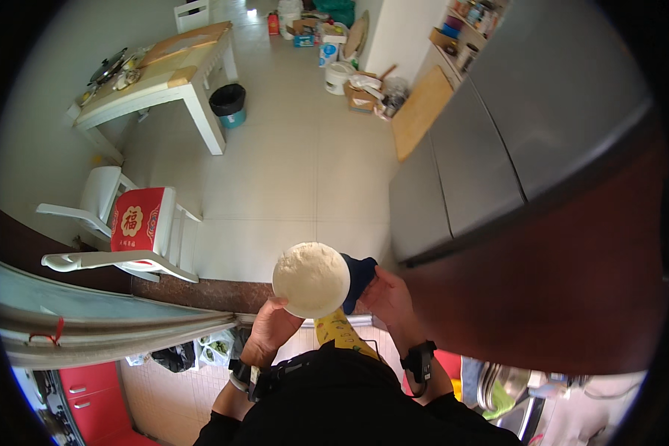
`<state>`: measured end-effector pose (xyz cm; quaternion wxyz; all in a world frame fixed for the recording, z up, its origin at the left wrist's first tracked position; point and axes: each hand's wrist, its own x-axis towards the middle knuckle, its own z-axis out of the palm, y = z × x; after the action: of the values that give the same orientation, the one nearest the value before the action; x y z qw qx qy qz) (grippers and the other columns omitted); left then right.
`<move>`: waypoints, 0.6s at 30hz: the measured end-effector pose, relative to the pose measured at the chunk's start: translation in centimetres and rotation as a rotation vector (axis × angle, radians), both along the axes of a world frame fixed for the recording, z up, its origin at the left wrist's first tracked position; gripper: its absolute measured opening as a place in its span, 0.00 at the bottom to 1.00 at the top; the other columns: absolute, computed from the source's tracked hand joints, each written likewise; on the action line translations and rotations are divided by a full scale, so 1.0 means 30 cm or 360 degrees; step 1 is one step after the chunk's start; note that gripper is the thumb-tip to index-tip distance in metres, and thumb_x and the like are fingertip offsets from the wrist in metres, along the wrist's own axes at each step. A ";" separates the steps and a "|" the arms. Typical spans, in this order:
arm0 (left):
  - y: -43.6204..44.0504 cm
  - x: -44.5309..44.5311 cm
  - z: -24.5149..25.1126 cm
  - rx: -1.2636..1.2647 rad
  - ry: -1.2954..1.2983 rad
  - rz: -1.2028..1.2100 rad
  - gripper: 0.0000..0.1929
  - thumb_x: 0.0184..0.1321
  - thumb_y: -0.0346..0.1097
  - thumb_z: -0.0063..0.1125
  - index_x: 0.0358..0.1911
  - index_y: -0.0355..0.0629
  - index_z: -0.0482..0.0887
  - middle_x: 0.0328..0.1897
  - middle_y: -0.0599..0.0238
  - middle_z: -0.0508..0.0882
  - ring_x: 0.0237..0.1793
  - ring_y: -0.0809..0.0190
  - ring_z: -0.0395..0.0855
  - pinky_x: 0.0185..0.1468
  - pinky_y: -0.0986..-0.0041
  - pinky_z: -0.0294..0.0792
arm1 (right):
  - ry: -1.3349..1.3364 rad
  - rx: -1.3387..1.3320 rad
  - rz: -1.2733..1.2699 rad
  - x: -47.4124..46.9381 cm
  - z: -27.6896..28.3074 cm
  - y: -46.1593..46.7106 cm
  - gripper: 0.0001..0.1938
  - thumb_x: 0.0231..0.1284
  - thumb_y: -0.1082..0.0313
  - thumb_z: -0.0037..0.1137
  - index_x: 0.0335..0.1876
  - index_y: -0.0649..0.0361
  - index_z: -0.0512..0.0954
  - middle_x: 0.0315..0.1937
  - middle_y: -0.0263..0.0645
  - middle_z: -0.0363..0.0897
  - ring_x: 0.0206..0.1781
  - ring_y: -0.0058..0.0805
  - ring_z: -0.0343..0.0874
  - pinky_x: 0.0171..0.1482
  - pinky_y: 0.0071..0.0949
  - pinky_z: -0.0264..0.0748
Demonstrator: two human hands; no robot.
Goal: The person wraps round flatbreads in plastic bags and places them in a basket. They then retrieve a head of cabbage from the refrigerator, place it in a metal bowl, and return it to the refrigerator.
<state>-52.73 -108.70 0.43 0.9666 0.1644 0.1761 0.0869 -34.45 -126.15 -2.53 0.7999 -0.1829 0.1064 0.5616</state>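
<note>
A round white bowl full of a pale, flour-like powder is held out in front of my body. My left hand grips its lower left rim, the thumb on the edge. On the bowl's right side, my right hand holds a dark blue cloth that lies against or just behind the bowl; the fingers behind the cloth are partly hidden. Both wrists wear black straps with small devices.
A refrigerator stands close on the right. To the left are a white chair with a red cover and a white table beside a waste bin. Boxes and a white bucket line the floor farther ahead. A stone threshold crosses below.
</note>
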 end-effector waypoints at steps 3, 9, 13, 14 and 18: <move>0.124 0.094 0.002 -0.0011 0.0015 0.0069 0.38 0.48 0.38 0.63 0.65 0.38 0.62 0.64 0.55 0.70 0.66 0.54 0.65 0.70 0.61 0.55 | 0.0027 0.0059 0.0087 0.126 0.010 0.155 0.14 0.68 0.62 0.44 0.52 0.61 0.74 0.50 0.40 0.80 0.55 0.34 0.76 0.61 0.39 0.66; 0.393 0.275 0.015 -0.0022 0.0004 0.0284 0.39 0.48 0.37 0.63 0.65 0.36 0.60 0.65 0.54 0.68 0.64 0.52 0.66 0.69 0.60 0.58 | -0.0222 -0.0094 0.0235 0.377 0.049 0.513 0.18 0.70 0.62 0.40 0.57 0.64 0.72 0.54 0.42 0.78 0.56 0.35 0.75 0.62 0.39 0.65; 0.582 0.362 0.000 -0.0056 0.0038 0.0503 0.38 0.48 0.36 0.63 0.64 0.37 0.61 0.64 0.54 0.69 0.64 0.53 0.67 0.68 0.60 0.59 | -0.0195 -0.0036 0.0414 0.538 0.051 0.780 0.18 0.71 0.63 0.36 0.58 0.66 0.70 0.56 0.44 0.77 0.59 0.36 0.74 0.64 0.39 0.63; 0.620 0.377 -0.011 -0.0044 0.0034 0.0536 0.37 0.48 0.36 0.63 0.64 0.37 0.62 0.64 0.54 0.69 0.64 0.53 0.66 0.68 0.60 0.58 | -0.0179 -0.0028 0.0448 0.563 0.043 0.831 0.18 0.71 0.63 0.36 0.58 0.66 0.70 0.56 0.44 0.76 0.59 0.36 0.73 0.64 0.39 0.63; 0.878 0.477 -0.043 -0.0037 -0.0027 0.0565 0.36 0.50 0.37 0.61 0.64 0.37 0.62 0.64 0.56 0.70 0.63 0.53 0.67 0.67 0.60 0.58 | -0.0319 0.0031 0.0523 0.684 0.030 1.108 0.18 0.71 0.63 0.34 0.57 0.65 0.70 0.56 0.44 0.76 0.59 0.36 0.74 0.65 0.39 0.63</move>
<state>-38.41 -82.35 -0.86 0.9394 0.1190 0.1951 0.2556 -13.92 -92.90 -1.64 0.7057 -0.2450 -0.0105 0.6647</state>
